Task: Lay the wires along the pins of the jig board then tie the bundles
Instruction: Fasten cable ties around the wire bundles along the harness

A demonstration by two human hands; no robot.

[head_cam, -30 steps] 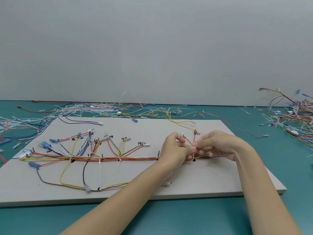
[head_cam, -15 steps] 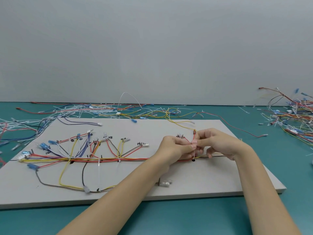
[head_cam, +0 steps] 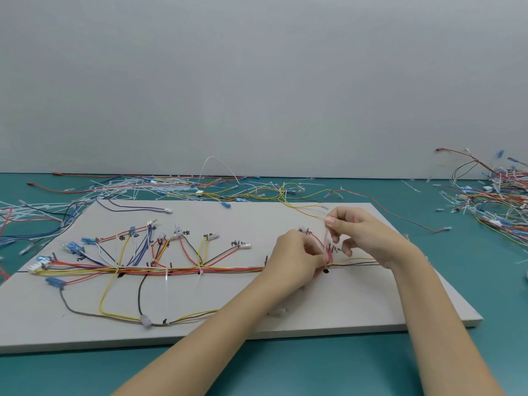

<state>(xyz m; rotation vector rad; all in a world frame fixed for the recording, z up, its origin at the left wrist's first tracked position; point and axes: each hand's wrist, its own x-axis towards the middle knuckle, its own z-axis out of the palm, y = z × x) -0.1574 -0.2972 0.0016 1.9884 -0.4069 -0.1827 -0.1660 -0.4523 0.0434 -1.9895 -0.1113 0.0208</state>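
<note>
Right of the tied trunk bundle [head_cam: 200, 270] on the jig board [head_cam: 257, 330], the right hand [head_cam: 363, 235] has lifted, drawing a cable tie [head_cam: 326, 241] taut, while the left hand [head_cam: 297, 260] pinches the bundle; this tie looks nearly cinched.

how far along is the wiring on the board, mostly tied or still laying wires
Done: the wires lie along the jig board, with white ties on the left trunk. In hand: the left hand holds the bundle while the right hand pulls a tie tail up. Left: the right end shows no tie.
</note>
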